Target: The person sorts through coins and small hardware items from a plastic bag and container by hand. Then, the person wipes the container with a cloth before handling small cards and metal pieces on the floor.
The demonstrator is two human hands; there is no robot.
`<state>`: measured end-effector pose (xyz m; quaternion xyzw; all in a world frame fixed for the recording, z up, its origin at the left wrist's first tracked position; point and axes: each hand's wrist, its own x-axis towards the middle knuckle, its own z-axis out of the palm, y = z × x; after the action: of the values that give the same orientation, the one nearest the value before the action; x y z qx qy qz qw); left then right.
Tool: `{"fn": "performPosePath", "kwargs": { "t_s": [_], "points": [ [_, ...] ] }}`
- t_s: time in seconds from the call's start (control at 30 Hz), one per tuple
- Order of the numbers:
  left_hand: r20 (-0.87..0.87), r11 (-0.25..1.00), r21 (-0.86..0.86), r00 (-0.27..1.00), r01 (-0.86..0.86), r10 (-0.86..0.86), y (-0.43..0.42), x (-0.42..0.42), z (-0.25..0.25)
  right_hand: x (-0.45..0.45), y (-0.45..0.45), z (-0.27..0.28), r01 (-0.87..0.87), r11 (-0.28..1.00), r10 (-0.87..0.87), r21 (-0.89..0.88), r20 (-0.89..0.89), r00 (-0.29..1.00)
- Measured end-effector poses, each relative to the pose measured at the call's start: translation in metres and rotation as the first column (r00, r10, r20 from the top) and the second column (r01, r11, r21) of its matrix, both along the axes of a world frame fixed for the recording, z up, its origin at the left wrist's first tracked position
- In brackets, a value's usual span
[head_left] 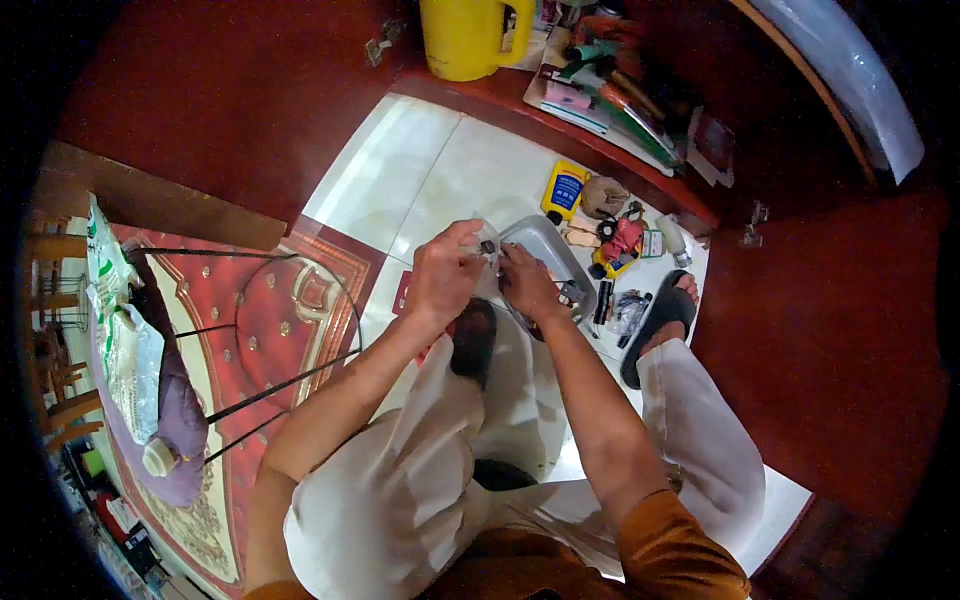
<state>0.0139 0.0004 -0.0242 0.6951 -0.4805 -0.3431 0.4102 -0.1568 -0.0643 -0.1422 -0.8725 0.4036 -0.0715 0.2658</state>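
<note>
Two hands at 12 o'clock: left hand (442, 272) pinching a clear plastic piece (487, 230), can't tell right hand (530, 284)'s grip. Looks midway tbh, loose bits (626, 238) outside the tray (546, 240) at 1.

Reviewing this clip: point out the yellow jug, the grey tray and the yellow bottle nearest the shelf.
Yellow jug (460, 42), head view: side of its body.
Grey tray (543, 241), head view: bare inside.
Yellow bottle (566, 190), head view: blue label.
</note>
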Motion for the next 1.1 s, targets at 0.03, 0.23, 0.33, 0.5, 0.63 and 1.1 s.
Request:
{"fn": "performPosePath", "kwargs": {
  "t_s": [0.03, 0.23, 0.33, 0.5, 0.63, 1.1],
  "points": [
    [-0.003, 1.000, 0.007, 1.000, -0.016, 0.016, -0.001, -0.001, 0.004, -0.006, 0.001, -0.001, 0.008, 1.000, -0.008, -0.007, 0.000, 1.000],
    [0.019, 0.994, -0.106, 0.999, 0.031, -0.029, -0.003, -0.006, 0.001, -0.052, -0.002, -0.011, 0.196, 0.980, -0.196, 0.026, -0.001, 0.981],
    [0.000, 0.995, -0.095, 1.000, 0.026, -0.026, -0.003, -0.007, 0.008, -0.037, -0.010, -0.005, 0.237, 0.968, -0.241, 0.087, 0.035, 0.970],
    [0.031, 0.998, -0.067, 0.999, -0.013, 0.015, -0.008, -0.005, 0.022, -0.003, -0.004, -0.019, -0.029, 0.983, 0.012, -0.182, -0.098, 0.995],
    [-0.094, 0.992, -0.121, 0.995, -0.023, 0.012, -0.016, -0.004, 0.015, -0.011, 0.008, -0.012, -0.178, 0.981, 0.170, -0.074, -0.109, 0.979],
    [-0.012, 0.987, -0.151, 0.999, 0.049, -0.051, -0.032, -0.018, 0.004, -0.038, -0.007, -0.026, 0.323, 0.879, -0.382, 0.352, 0.109, 0.918]
  ]
}}
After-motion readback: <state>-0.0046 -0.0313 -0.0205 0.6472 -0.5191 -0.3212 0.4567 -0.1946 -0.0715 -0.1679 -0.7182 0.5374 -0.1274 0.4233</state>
